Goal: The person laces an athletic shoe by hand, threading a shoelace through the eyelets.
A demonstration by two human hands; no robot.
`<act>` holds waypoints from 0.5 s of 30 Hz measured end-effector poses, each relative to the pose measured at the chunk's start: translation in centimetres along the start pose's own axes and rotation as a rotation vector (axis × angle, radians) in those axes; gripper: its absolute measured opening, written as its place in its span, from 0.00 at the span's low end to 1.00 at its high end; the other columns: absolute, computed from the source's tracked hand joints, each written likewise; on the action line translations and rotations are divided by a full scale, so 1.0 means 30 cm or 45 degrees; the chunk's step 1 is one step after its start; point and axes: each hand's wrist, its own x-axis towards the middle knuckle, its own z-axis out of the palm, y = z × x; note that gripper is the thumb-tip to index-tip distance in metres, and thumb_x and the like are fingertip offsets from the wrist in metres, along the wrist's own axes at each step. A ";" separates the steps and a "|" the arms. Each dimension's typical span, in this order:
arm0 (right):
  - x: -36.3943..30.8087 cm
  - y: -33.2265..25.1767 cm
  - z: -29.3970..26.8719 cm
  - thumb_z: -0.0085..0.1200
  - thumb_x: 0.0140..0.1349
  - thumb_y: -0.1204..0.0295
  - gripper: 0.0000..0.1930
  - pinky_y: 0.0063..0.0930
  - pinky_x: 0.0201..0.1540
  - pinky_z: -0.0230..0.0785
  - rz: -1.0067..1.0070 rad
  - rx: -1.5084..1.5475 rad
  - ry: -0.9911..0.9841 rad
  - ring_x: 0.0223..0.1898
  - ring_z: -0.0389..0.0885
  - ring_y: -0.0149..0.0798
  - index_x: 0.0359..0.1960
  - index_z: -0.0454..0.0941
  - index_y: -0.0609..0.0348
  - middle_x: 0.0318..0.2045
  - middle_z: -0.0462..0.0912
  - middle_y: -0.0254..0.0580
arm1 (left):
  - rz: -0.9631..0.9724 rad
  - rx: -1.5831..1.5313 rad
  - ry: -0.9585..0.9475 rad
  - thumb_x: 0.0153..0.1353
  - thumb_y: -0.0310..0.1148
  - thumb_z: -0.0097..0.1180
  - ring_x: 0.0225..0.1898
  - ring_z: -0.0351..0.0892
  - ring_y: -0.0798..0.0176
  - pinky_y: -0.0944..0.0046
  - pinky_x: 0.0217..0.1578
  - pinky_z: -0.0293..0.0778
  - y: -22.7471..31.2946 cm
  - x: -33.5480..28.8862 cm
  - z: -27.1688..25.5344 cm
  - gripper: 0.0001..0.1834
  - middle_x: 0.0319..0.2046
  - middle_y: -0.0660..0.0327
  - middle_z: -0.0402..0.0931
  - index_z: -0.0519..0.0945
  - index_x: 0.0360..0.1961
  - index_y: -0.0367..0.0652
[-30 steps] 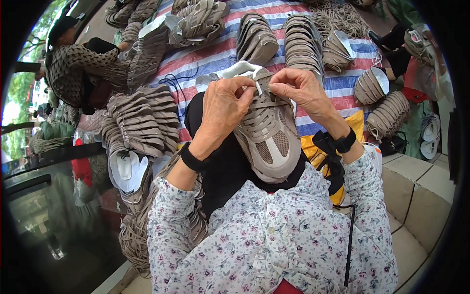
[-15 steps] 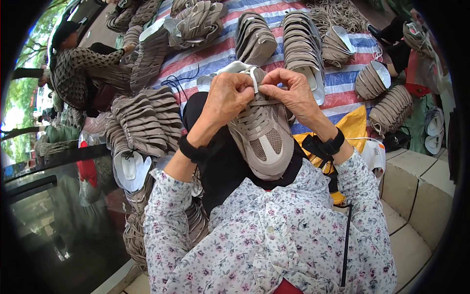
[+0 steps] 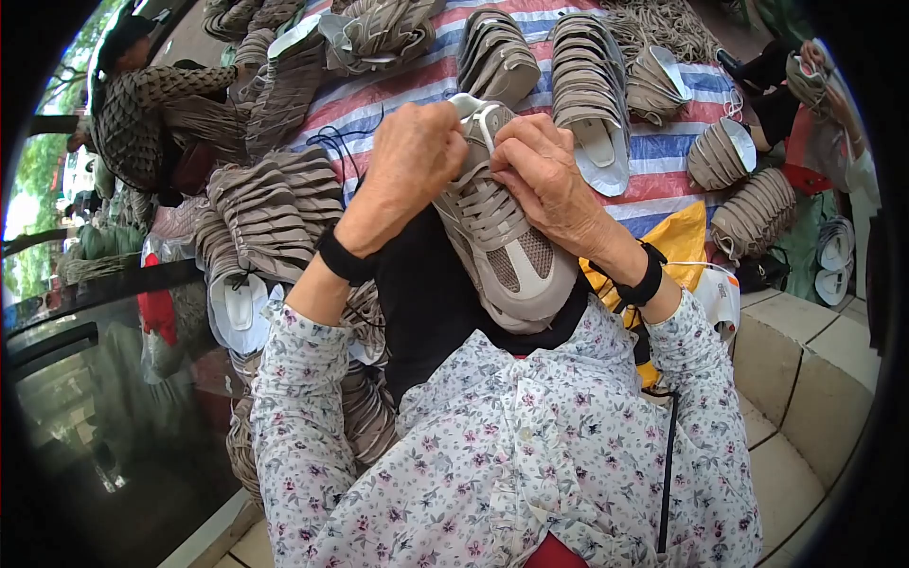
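Taupe mesh and smooth overlays make up a chunky running shoe [image 3: 504,248], resting on a lap in black trousers [image 3: 421,327] with its rounded toe toward the wearer. A pale strip runs down the toe between two panels of open mesh. Flat taupe laces [image 3: 492,204] cross its tongue, and the padded collar has a white lining.

The left hand [image 3: 412,163] is beside the collar, fingers curled in together; whether they grip a lace end, I cannot tell. The right hand [image 3: 542,180] has thumb and forefinger together against the upper laces; whether cord lies between them is hidden. Each wrist wears a black band.

The wearer's shirt [image 3: 530,426] is white cotton-like cloth printed with small purple and grey flowers. Ahead, ribbed stacks of nested shoe uppers [image 3: 587,80] stand on a woven plastic sheet [image 3: 402,95] striped red, white and blue. At right, near a yellow bag [image 3: 686,239], a white package [image 3: 717,298] carries orange print too small to read.
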 end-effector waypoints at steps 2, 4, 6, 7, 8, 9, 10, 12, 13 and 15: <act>0.005 -0.008 0.000 0.58 0.56 0.78 0.06 0.38 0.50 0.57 -0.014 -0.037 -0.025 0.46 0.71 0.43 0.33 0.73 0.56 0.38 0.74 0.37 | 0.007 0.096 0.122 0.53 0.25 0.56 0.18 0.74 0.50 0.57 0.23 0.70 -0.049 -0.015 -0.032 0.04 0.17 0.52 0.75 0.80 0.26 0.34; 0.009 -0.011 -0.002 0.56 0.58 0.79 0.06 0.38 0.50 0.57 -0.024 -0.046 -0.022 0.46 0.70 0.43 0.35 0.72 0.57 0.37 0.73 0.39 | -0.031 0.050 0.163 0.53 0.24 0.57 0.17 0.74 0.55 0.59 0.22 0.68 -0.077 -0.037 -0.054 0.04 0.15 0.54 0.72 0.80 0.27 0.35; 0.011 -0.006 -0.011 0.56 0.58 0.79 0.06 0.38 0.50 0.57 -0.012 -0.031 -0.020 0.46 0.71 0.43 0.35 0.72 0.58 0.36 0.73 0.39 | -0.187 -0.021 0.132 0.53 0.24 0.56 0.16 0.71 0.62 0.61 0.20 0.66 -0.084 -0.062 -0.063 0.04 0.13 0.56 0.69 0.81 0.27 0.34; 0.013 -0.006 -0.014 0.55 0.58 0.79 0.06 0.38 0.50 0.57 0.000 -0.010 -0.014 0.45 0.71 0.43 0.36 0.71 0.58 0.36 0.73 0.39 | -0.224 -0.083 0.158 0.54 0.24 0.56 0.14 0.66 0.67 0.64 0.19 0.64 -0.084 -0.078 -0.061 0.04 0.12 0.59 0.67 0.81 0.27 0.34; 0.017 -0.008 -0.016 0.55 0.58 0.79 0.06 0.38 0.50 0.57 -0.002 -0.014 -0.020 0.45 0.71 0.43 0.36 0.71 0.58 0.36 0.73 0.39 | -0.226 -0.088 0.163 0.54 0.24 0.56 0.14 0.66 0.67 0.64 0.19 0.64 -0.084 -0.092 -0.055 0.04 0.12 0.59 0.67 0.81 0.27 0.34; 0.020 -0.011 -0.019 0.55 0.59 0.79 0.06 0.37 0.49 0.58 -0.010 -0.026 -0.014 0.45 0.71 0.43 0.36 0.71 0.58 0.35 0.73 0.39 | -0.231 -0.106 0.175 0.54 0.24 0.56 0.14 0.66 0.66 0.64 0.19 0.64 -0.085 -0.105 -0.048 0.04 0.12 0.59 0.67 0.81 0.27 0.34; 0.023 -0.015 -0.021 0.55 0.59 0.79 0.06 0.37 0.49 0.58 -0.018 -0.037 -0.009 0.44 0.72 0.43 0.36 0.71 0.59 0.35 0.73 0.39 | -0.237 -0.124 0.186 0.55 0.24 0.56 0.13 0.65 0.66 0.64 0.19 0.64 -0.082 -0.115 -0.045 0.04 0.11 0.60 0.66 0.81 0.27 0.33; 0.030 -0.026 -0.030 0.55 0.60 0.79 0.06 0.37 0.48 0.58 0.009 -0.038 -0.047 0.43 0.72 0.43 0.36 0.71 0.58 0.35 0.74 0.39 | -0.238 -0.160 0.205 0.55 0.23 0.56 0.13 0.66 0.67 0.64 0.19 0.64 -0.079 -0.128 -0.041 0.04 0.11 0.60 0.66 0.80 0.27 0.34; 0.035 -0.032 -0.034 0.56 0.60 0.78 0.05 0.37 0.47 0.59 0.035 -0.031 -0.079 0.43 0.72 0.43 0.35 0.72 0.58 0.35 0.74 0.38 | -0.240 -0.187 0.221 0.55 0.23 0.56 0.13 0.66 0.67 0.65 0.19 0.64 -0.078 -0.134 -0.040 0.03 0.11 0.60 0.66 0.80 0.28 0.34; 0.039 -0.049 -0.044 0.56 0.60 0.78 0.05 0.37 0.47 0.59 0.086 -0.027 -0.114 0.42 0.72 0.43 0.35 0.72 0.58 0.34 0.74 0.38 | -0.225 -0.140 0.243 0.55 0.23 0.56 0.13 0.67 0.67 0.65 0.19 0.64 -0.083 -0.137 -0.034 0.03 0.11 0.60 0.66 0.80 0.28 0.34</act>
